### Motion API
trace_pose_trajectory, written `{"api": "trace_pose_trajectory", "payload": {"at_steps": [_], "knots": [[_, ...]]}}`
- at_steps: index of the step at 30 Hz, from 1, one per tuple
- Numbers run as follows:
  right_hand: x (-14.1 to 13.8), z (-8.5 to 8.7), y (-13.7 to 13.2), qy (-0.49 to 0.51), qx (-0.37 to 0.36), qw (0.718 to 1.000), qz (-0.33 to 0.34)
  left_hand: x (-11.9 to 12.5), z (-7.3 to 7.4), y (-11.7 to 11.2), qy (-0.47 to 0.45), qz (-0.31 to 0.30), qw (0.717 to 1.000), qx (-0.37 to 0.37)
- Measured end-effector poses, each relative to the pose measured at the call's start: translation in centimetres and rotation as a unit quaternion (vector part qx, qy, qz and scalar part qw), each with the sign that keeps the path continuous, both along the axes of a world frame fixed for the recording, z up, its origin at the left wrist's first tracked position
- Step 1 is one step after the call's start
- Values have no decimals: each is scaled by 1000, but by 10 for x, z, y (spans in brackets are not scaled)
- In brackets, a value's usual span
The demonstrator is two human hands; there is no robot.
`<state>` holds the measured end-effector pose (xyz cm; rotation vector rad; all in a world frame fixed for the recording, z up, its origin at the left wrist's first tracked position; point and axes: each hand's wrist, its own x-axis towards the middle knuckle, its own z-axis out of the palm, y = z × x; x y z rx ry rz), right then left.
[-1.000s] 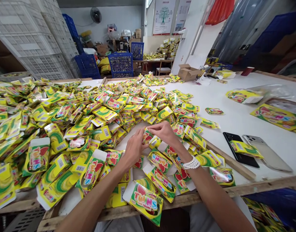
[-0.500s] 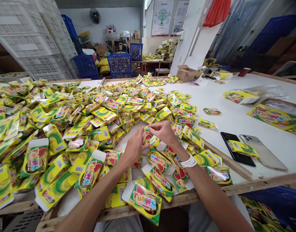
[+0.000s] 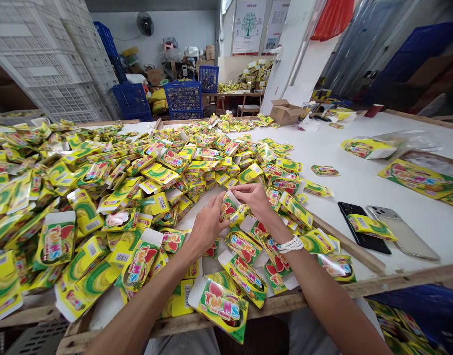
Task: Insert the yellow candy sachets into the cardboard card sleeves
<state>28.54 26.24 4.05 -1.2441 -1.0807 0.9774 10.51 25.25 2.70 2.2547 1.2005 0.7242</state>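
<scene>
My left hand [image 3: 208, 220] is closed around a small yellow-and-green candy box [image 3: 228, 207] printed with "TWINS", held tilted just above the table. At the top end of that box, the fingers of my right hand [image 3: 254, 199] pinch a white flap; a white bead bracelet is on that wrist. Many similar boxes surround both hands, some with white end flaps sticking out. Closest to me, a box [image 3: 222, 306] with an open white flap lies over the table's front edge. My fingers hide part of the held box.
A big heap of boxes [image 3: 82, 172] covers the table's left and middle. To the right lie a wooden strip [image 3: 348, 244], a black phone [image 3: 359, 229], and a pale phone [image 3: 404, 234]. A cardboard box [image 3: 285, 113] stands at the far edge; blue crates [image 3: 182, 98] are behind.
My right hand has shifted slightly right, and more of the held box's white flap shows between my hands. My left hand keeps its hold.
</scene>
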Motion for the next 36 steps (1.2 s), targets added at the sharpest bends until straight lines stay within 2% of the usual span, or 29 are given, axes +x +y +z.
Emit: {"api": "trace_pose_trajectory", "payload": {"at_steps": [6, 10, 19, 23, 28, 32, 36], "knots": [[-4, 7, -6, 15, 11, 999, 28, -2, -2, 1, -49, 30, 998, 18], [-5, 5, -6, 4, 11, 999, 40, -2, -4, 2, -66, 24, 997, 29], [-11, 0, -6, -48, 36, 998, 34, -2, -11, 4, -42, 48, 997, 35], [-16, -4, -5, -83, 44, 993, 65, -4, -13, 5, -65, 73, 994, 40], [-20, -2, -8, -158, 62, 978, 118, -6, -12, 4, -63, 108, 992, 36], [-27, -1, -13, -255, 107, 955, 106, -7, -11, 3, -66, 108, 991, 44], [-30, -2, -14, -348, 111, 926, 91, -8, -13, 3, -67, 104, 991, 49]]}}
